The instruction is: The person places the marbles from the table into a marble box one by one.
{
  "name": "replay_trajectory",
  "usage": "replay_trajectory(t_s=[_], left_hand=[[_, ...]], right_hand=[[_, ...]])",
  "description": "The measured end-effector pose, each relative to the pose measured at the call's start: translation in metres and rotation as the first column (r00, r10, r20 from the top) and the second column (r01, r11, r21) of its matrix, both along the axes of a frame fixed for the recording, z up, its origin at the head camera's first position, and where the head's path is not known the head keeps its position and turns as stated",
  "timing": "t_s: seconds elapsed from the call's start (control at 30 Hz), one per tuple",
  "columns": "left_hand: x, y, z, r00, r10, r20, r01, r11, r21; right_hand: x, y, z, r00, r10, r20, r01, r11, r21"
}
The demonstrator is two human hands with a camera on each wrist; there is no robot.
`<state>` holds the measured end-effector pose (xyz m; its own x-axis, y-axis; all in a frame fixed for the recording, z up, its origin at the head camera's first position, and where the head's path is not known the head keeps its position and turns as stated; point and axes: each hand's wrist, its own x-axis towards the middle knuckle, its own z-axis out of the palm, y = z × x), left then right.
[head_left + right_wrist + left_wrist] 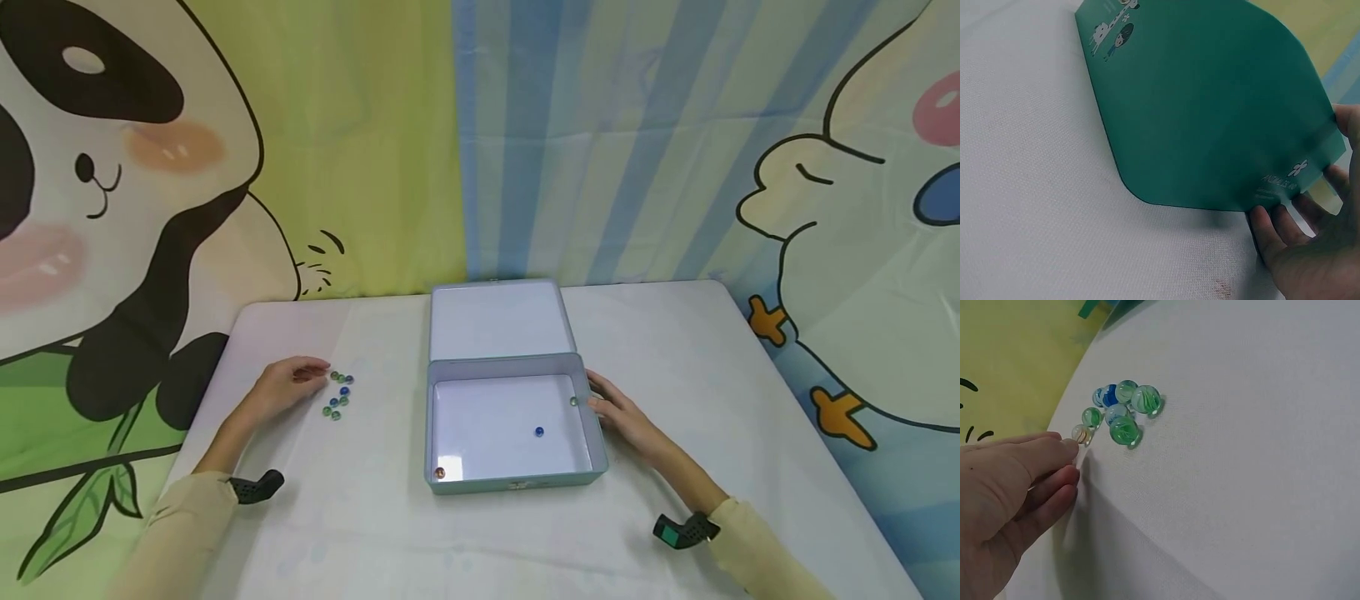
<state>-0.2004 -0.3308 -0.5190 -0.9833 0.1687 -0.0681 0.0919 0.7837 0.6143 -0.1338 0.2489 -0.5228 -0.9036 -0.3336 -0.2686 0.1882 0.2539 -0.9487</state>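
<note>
At the left of the table, several glass marbles in green, blue and clear lie in a loose cluster. My left hand is beside them, fingers loosely bent. In the left wrist view its fingertips meet a clear marble with a brownish swirl; whether they touch it I cannot tell. A green tin box stands mid-table with its lid laid open behind. My right hand holds the box's right wall, thumb at the rim. Inside are a blue marble, a green marble and an orange-brown marble.
The white-covered table has its left edge near the left forearm. Behind it hangs a printed curtain. Each wrist wears a black camera mount, the left mount and the right mount.
</note>
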Motion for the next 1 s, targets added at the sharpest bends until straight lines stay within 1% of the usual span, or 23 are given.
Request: replay_trajectory(t_s=[0.13,0.27,0.37,0.47,0.6,0.77,0.87,1.0], left_hand=[[-0.004,0.005,0.001,0.998,-0.056,-0.027,0.056,0.998,-0.016],[-0.008,0.009,0.0,0.994,-0.097,-0.06,0.094,0.995,-0.041],[-0.009,0.01,-0.001,0.991,-0.11,-0.076,0.104,0.992,-0.077],[-0.009,0.012,-0.002,0.991,-0.109,-0.078,0.1,0.989,-0.105],[-0.007,0.014,-0.002,0.994,-0.09,-0.063,0.082,0.99,-0.113],[-0.005,0.012,0.002,0.998,-0.029,-0.061,0.024,0.996,-0.088],[-0.006,0.013,0.008,0.997,0.013,-0.082,-0.018,0.998,-0.061],[-0.01,0.021,0.02,0.992,0.045,-0.119,-0.047,0.999,-0.013]], right_hand=[[0.001,0.002,-0.001,1.0,0.0,-0.011,0.0,1.0,-0.004],[0.001,0.003,-0.002,1.0,0.007,-0.016,-0.008,1.0,-0.01],[0.001,0.003,-0.001,1.0,0.013,-0.015,-0.013,1.0,-0.015],[0.001,0.002,-0.002,1.0,0.013,-0.007,-0.013,1.0,-0.023],[0.001,0.001,-0.003,1.0,0.015,0.002,-0.015,1.0,-0.024],[0.001,0.001,-0.004,1.0,0.021,-0.005,-0.021,1.0,-0.023],[0.0,0.001,-0.004,1.0,0.02,-0.008,-0.02,1.0,-0.023],[0.0,0.001,-0.002,1.0,0.016,-0.004,-0.016,1.0,-0.027]])
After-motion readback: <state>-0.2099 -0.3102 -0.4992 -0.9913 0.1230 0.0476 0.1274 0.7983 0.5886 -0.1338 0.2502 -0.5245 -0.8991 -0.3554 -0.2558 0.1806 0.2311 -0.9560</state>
